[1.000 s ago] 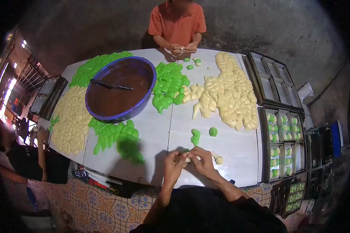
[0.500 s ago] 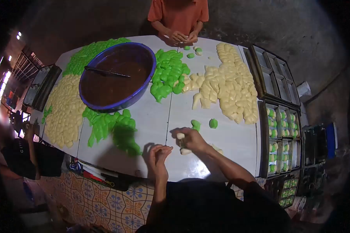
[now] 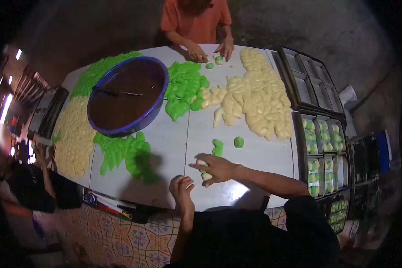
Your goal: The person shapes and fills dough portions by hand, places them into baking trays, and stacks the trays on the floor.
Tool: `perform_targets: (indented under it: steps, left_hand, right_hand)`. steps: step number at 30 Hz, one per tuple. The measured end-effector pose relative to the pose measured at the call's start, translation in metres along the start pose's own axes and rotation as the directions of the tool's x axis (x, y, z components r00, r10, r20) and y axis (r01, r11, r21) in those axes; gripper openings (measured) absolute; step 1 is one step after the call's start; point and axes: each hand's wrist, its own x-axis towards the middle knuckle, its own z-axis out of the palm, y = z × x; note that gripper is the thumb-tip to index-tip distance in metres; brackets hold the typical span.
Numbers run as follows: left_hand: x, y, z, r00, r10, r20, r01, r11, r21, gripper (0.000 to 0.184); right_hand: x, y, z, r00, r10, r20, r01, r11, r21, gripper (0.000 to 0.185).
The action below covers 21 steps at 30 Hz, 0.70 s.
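Observation:
My right hand (image 3: pixel 216 169) lies over cream dough pieces (image 3: pixel 204 169) on the white table (image 3: pixel 165 154), its fingers spread around them. Nearer the table's front edge, my left hand (image 3: pixel 182 187) is curled, with a small pale bit of dough (image 3: pixel 189 184) showing at its fingers. Just beyond my right hand lie a green dough strip (image 3: pixel 218 148) and a green dough ball (image 3: pixel 239 142). How firmly my right hand touches the pieces is hidden.
A blue basin (image 3: pixel 158 105) of brown filling stands at the left centre. Green dough (image 3: pixel 183 89) and cream dough (image 3: pixel 265 102) spread beyond. Trays (image 3: pixel 301 156) line the right side. A person in orange (image 3: pixel 196 24) works opposite; another in black (image 3: pixel 29 185) is at the left.
My hands have parted since the first frame; my right hand moved out over the cream pieces and spread its fingers. The person opposite has parted their hands and lowered them to the table.

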Motion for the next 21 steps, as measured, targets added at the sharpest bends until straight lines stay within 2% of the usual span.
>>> perform_targets:
  steps: [1, 2, 3, 4, 5, 6, 7, 9, 11, 13, 15, 16, 17, 18, 19, 20, 21]
  left_hand:
    - [0.007, -0.021, -0.015, 0.987, 0.143, 0.074, -0.146, 0.988, 0.040, 0.027]
    - [0.014, -0.041, -0.030, 0.971, 0.189, 0.149, -0.195, 0.980, 0.026, 0.027]
    - [0.006, -0.027, -0.024, 0.953, 0.212, 0.216, -0.245, 0.960, 0.134, 0.029]
    - [0.006, -0.025, -0.018, 0.938, 0.237, 0.252, -0.285, 0.942, 0.174, 0.030]
    - [0.003, -0.030, -0.019, 0.929, 0.258, 0.264, -0.313, 0.930, 0.193, 0.031]
    - [0.007, -0.032, -0.013, 0.920, 0.276, 0.277, -0.340, 0.915, 0.218, 0.032]
    - [0.008, -0.035, -0.010, 0.916, 0.288, 0.281, -0.358, 0.902, 0.242, 0.033]
    - [0.011, -0.043, 0.002, 0.908, 0.307, 0.284, -0.390, 0.866, 0.312, 0.035]
    - [0.015, -0.055, 0.010, 0.897, 0.317, 0.309, -0.422, 0.821, 0.385, 0.038]
    - [0.019, -0.077, 0.020, 0.876, 0.310, 0.370, -0.461, 0.765, 0.451, 0.040]
    - [0.022, -0.105, 0.035, 0.827, 0.295, 0.478, -0.536, 0.669, 0.515, 0.043]
    - [0.016, -0.115, 0.044, 0.796, 0.288, 0.532, -0.585, 0.591, 0.555, 0.044]
    - [-0.014, -0.112, 0.081, 0.736, 0.357, 0.575, -0.676, 0.435, 0.595, 0.047]
    - [-0.036, -0.104, 0.105, 0.723, 0.295, 0.625, -0.689, 0.232, 0.687, 0.053]
    - [-0.056, -0.095, 0.126, 0.718, 0.227, 0.658, -0.678, 0.013, 0.735, 0.059]
    - [-0.068, -0.096, 0.143, 0.723, 0.161, 0.672, -0.641, -0.205, 0.739, 0.065]
    - [-0.072, -0.103, 0.152, 0.744, 0.142, 0.653, -0.602, -0.280, 0.747, 0.065]
  right_hand:
    - [-0.006, 0.006, 0.016, 0.996, -0.082, -0.019, 0.080, 0.995, -0.064, 0.061]
    - [-0.006, 0.004, 0.025, 0.999, -0.020, -0.030, 0.020, 1.000, -0.024, 0.053]
    - [-0.005, 0.006, 0.037, 0.997, 0.064, -0.049, -0.064, 0.998, 0.003, 0.046]
    - [-0.006, 0.021, 0.077, 0.955, 0.008, -0.298, -0.002, 1.000, 0.019, 0.035]
    - [-0.007, 0.014, 0.074, 0.971, 0.089, -0.220, -0.016, 0.949, 0.316, 0.033]
    - [-0.018, -0.010, 0.065, 0.919, 0.243, -0.311, -0.063, 0.869, 0.490, 0.036]
    - [-0.025, -0.009, 0.091, 0.840, 0.335, -0.426, -0.048, 0.829, 0.557, 0.050]
    - [-0.066, -0.044, 0.058, 0.799, 0.479, -0.363, -0.061, 0.666, 0.743, 0.073]
    - [-0.123, -0.064, 0.031, 0.718, 0.609, -0.337, -0.057, 0.533, 0.844, 0.073]
    - [-0.197, -0.069, 0.001, 0.619, 0.630, -0.468, -0.227, 0.714, 0.662, 0.074]
    - [-0.276, -0.089, -0.056, 0.408, 0.849, -0.336, -0.372, 0.491, 0.788, 0.076]
    - [-0.311, -0.108, -0.107, 0.267, 0.929, -0.257, -0.512, 0.362, 0.779, 0.075]
    - [-0.348, -0.103, -0.108, 0.066, 0.930, -0.363, -0.509, 0.344, 0.789, 0.070]
    - [-0.389, -0.094, -0.117, -0.107, 0.831, -0.546, -0.703, 0.325, 0.633, 0.063]
    - [-0.430, -0.086, -0.135, -0.141, 0.754, -0.641, -0.709, 0.375, 0.597, 0.063]
    - [-0.464, -0.077, -0.154, -0.203, 0.675, -0.709, -0.758, 0.350, 0.550, 0.061]
    - [-0.493, -0.067, -0.170, -0.252, 0.588, -0.769, -0.802, 0.318, 0.506, 0.059]
